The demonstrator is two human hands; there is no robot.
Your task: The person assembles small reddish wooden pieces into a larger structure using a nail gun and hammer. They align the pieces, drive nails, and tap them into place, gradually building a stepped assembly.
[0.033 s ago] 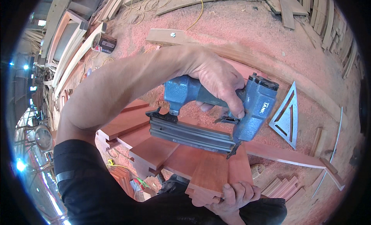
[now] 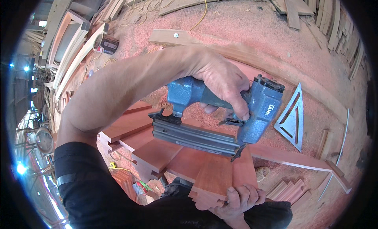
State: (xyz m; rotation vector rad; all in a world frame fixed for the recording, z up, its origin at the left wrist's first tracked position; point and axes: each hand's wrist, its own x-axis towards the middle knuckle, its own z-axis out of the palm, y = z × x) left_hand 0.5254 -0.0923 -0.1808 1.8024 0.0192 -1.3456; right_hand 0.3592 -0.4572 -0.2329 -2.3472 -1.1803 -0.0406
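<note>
Nearest, the right hand [image 2: 240, 198] curls closed over the end of a reddish plank [image 2: 214, 178], pinning it among matching boards. Just above, the left hand [image 2: 222, 85] is wrapped tight around the grip of a blue pneumatic nail gun [image 2: 220, 115], nose on the wood. It looks heavy and rigid, best held by that handle. Beyond lies a metal triangle square [image 2: 293, 119] on sawdust.

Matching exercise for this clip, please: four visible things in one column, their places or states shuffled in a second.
1. blue nail gun
2. metal triangle square
3. reddish board
4. yellow cord

A. lying flat on sawdust, right of the tool
B. end gripped from below by the right hand
C. trailing over the floor at top
D. held by the left hand

Pairs: 1-D, 2-A, 3-B, 4-C
</note>
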